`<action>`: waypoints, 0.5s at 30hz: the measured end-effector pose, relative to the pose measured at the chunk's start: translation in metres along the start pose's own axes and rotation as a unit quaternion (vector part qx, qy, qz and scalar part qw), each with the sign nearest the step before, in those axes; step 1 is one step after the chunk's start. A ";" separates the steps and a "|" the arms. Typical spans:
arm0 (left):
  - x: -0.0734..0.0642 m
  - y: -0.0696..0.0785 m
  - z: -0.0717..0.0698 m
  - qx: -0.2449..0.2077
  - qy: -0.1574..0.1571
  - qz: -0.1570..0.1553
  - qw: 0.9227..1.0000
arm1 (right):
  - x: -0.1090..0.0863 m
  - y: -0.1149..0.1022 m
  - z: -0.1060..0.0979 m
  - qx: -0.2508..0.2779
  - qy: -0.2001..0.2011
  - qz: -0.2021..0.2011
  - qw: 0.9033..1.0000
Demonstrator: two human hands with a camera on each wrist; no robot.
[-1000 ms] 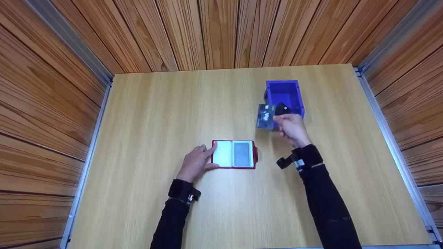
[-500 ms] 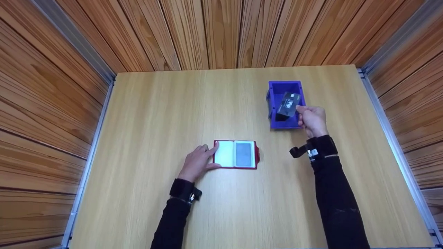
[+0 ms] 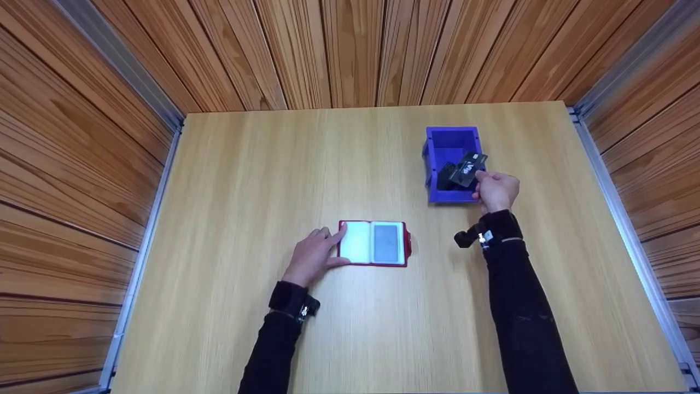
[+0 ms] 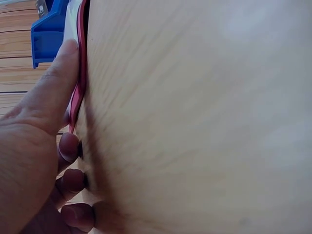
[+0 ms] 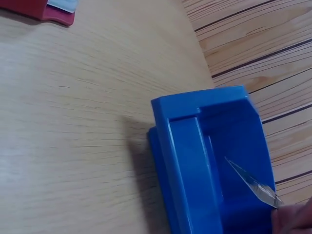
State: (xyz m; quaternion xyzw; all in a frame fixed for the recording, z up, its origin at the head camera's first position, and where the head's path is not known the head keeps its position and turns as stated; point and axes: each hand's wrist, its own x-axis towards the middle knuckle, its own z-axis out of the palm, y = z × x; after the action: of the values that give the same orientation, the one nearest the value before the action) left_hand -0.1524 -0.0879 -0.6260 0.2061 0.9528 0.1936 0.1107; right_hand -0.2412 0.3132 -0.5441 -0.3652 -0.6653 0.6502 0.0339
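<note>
A red card holder (image 3: 408,243) lies spread on the table, its clear sleeves facing up. My left hand (image 3: 310,257) rests on its left edge, the thumb and one finger laid straight against the pages; the left wrist view shows the other fingertips bent down at the tabletop. At the right, my right hand (image 3: 496,190) pinches a dark VIP card (image 3: 468,168) by its lower right corner. This card is tilted over the blue-purple bin (image 3: 430,164). Inside the bin, at its near left, is another dark card (image 3: 445,178), partly covered by the held one.
The wooden table (image 3: 273,175) is bounded by plank walls (image 3: 350,54) behind and at both sides, with metal rails (image 3: 618,219) along its side edges. A black camera strap (image 3: 500,225) sits on each wrist.
My right hand has moved right and slightly back, carrying the VIP card from beside the bin's left wall to above the bin. The left hand stays on the card holder.
</note>
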 end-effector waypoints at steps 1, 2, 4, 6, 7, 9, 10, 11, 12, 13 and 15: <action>0.001 0.000 0.000 0.001 0.001 0.002 1.000 | 0.001 0.001 0.001 -0.012 0.007 -0.006 1.000; 0.001 0.000 0.001 0.002 0.001 0.004 1.000 | 0.001 0.003 0.002 -0.024 0.016 -0.013 1.000; 0.002 0.000 0.001 0.004 -0.002 0.002 1.000 | 0.001 0.006 0.007 -0.053 0.036 -0.024 0.998; 0.002 0.000 0.001 0.004 -0.004 -0.001 1.000 | 0.000 0.011 0.014 -0.083 0.057 -0.036 0.994; 0.002 0.000 0.001 0.004 -0.003 -0.001 1.000 | -0.001 0.013 0.018 -0.090 0.068 -0.041 0.993; 0.001 -0.001 0.000 0.003 -0.002 -0.004 1.000 | -0.003 0.018 0.028 -0.098 0.083 -0.048 0.991; 0.001 -0.001 0.000 0.002 0.000 -0.003 1.000 | -0.004 0.021 0.032 -0.098 0.088 -0.051 0.990; 0.001 -0.001 0.000 0.000 0.001 -0.002 1.000 | -0.005 0.023 0.035 -0.095 0.092 -0.051 0.990; 0.001 0.000 0.000 -0.001 0.001 -0.003 1.000 | -0.007 0.024 0.038 -0.095 0.096 -0.050 0.990; 0.000 0.000 0.000 -0.002 0.001 -0.002 1.000 | -0.007 0.026 0.040 -0.093 0.098 -0.045 0.990; 0.000 0.000 0.000 -0.002 -0.001 -0.002 1.000 | -0.008 0.028 0.042 -0.089 0.101 -0.032 0.990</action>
State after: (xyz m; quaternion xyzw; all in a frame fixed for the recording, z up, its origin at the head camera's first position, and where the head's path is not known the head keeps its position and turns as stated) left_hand -0.1526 -0.0874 -0.6260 0.2041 0.9527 0.1949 0.1125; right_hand -0.2448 0.2705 -0.5723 -0.4092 -0.7247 0.5472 0.0890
